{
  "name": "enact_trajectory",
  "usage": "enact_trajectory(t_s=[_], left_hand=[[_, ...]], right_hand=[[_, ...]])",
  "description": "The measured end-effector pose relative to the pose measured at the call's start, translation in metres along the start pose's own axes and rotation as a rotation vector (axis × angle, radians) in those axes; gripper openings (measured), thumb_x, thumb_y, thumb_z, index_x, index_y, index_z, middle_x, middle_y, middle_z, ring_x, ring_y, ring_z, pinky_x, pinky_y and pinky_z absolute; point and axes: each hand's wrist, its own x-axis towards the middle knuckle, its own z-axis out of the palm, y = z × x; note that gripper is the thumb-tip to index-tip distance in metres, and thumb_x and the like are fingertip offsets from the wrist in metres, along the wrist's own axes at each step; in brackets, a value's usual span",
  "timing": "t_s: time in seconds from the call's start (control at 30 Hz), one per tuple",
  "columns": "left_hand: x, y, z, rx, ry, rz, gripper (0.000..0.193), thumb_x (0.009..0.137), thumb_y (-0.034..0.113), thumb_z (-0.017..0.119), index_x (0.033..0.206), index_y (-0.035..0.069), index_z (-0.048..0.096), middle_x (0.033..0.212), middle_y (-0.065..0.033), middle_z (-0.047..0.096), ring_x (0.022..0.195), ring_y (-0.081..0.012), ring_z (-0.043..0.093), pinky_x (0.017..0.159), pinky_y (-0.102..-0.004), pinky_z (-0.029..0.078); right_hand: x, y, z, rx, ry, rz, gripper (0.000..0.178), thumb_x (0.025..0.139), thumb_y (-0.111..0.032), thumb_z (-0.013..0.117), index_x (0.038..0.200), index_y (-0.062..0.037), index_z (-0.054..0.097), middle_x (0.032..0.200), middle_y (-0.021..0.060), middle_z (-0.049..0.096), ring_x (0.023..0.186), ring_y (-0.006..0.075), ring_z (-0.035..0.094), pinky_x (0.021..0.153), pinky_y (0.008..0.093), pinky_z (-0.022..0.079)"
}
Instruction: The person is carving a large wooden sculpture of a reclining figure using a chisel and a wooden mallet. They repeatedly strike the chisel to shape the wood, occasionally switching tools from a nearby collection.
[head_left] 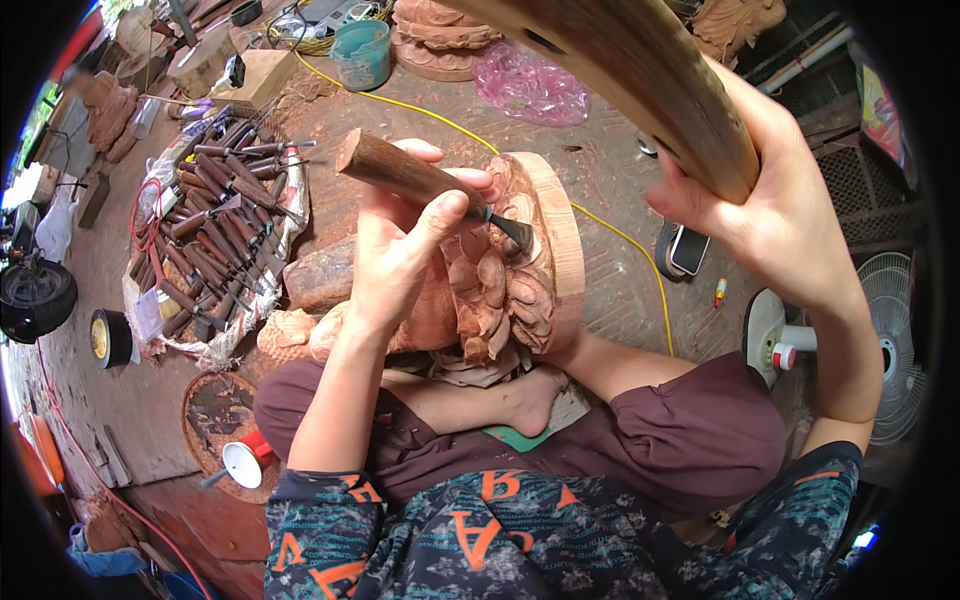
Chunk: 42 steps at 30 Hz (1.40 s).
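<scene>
My left hand (405, 235) is closed around a wood chisel (400, 172) with a dark brown handle. Its metal blade angles down to the right, with the tip at the carved petals of a reddish wood carving (495, 275). The carving lies on its side in front of my crossed legs, its round pale base turned to the right. Raised at the upper right, my right hand (750, 190) grips a thick, curved wooden mallet (640, 80). The mallet's far end runs out of the picture at the top. Air separates the mallet from the chisel handle.
Left of the carving, a round tray (295, 225) holds many chisels. A yellow cable (640, 240) runs across the floor behind and right. Pink plastic (530, 85) and a teal bucket (360, 55) are at the back. A fan (885, 350) and a phone (689, 250) are on the right.
</scene>
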Motion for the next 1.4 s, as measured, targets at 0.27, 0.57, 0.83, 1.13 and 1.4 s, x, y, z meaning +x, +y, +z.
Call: enact_trajectory(t_s=[0.27, 0.57, 0.83, 1.13, 1.4], left_hand=[[0.000, 0.003, -0.001, 0.006, 0.034, -0.009, 0.037, 0.092, 0.004, 0.058, 0.123, 0.008, 0.038, 0.110, -0.0162, 0.063, 0.101, -0.0252, 0.064, 0.086, -0.0370, 0.054], [0.001, -0.001, -0.003, -0.013, 0.036, -0.004, 0.037, 0.093, 0.003, 0.057, 0.124, 0.008, 0.037, 0.110, -0.0161, 0.063, 0.101, -0.0246, 0.064, 0.084, -0.0347, 0.055], [-0.004, 0.005, 0.010, 0.139, 0.101, -0.034, 0.035, 0.093, 0.001, 0.056, 0.123, 0.006, 0.038, 0.108, -0.0131, 0.063, 0.100, -0.0183, 0.063, 0.084, -0.0312, 0.054], [-0.006, -0.005, 0.013, 0.193, 0.085, 0.033, 0.033, 0.094, 0.009, 0.057, 0.122, 0.004, 0.040, 0.108, -0.0155, 0.063, 0.097, -0.0220, 0.064, 0.082, -0.0338, 0.056], [-0.004, -0.010, 0.011, 0.443, -0.001, 0.091, 0.035, 0.093, 0.004, 0.057, 0.123, 0.005, 0.039, 0.108, -0.0133, 0.063, 0.099, -0.0180, 0.062, 0.085, -0.0315, 0.054]], right_hand=[[0.035, -0.019, -0.004, -0.126, -0.218, -0.300, 0.043, 0.083, -0.011, 0.066, 0.122, -0.0014, 0.051, 0.105, 0.0126, 0.062, 0.096, 0.0197, 0.062, 0.087, 0.0323, 0.049], [0.045, -0.052, 0.003, -0.348, -0.233, -0.276, 0.045, 0.081, -0.008, 0.064, 0.123, -0.0005, 0.048, 0.106, 0.0168, 0.060, 0.097, 0.0260, 0.061, 0.088, 0.0367, 0.048], [0.043, -0.047, -0.003, -0.413, -0.201, -0.319, 0.045, 0.079, -0.003, 0.062, 0.122, -0.0006, 0.049, 0.106, 0.0169, 0.061, 0.098, 0.0265, 0.061, 0.087, 0.0363, 0.048], [0.033, -0.046, -0.008, -0.530, -0.158, -0.327, 0.045, 0.076, 0.002, 0.061, 0.121, -0.0011, 0.051, 0.106, 0.0157, 0.062, 0.099, 0.0251, 0.062, 0.086, 0.0348, 0.048], [0.025, -0.044, -0.020, -0.635, -0.095, -0.360, 0.046, 0.074, 0.006, 0.060, 0.119, -0.0016, 0.053, 0.105, 0.0146, 0.063, 0.099, 0.0239, 0.063, 0.086, 0.0335, 0.048]])
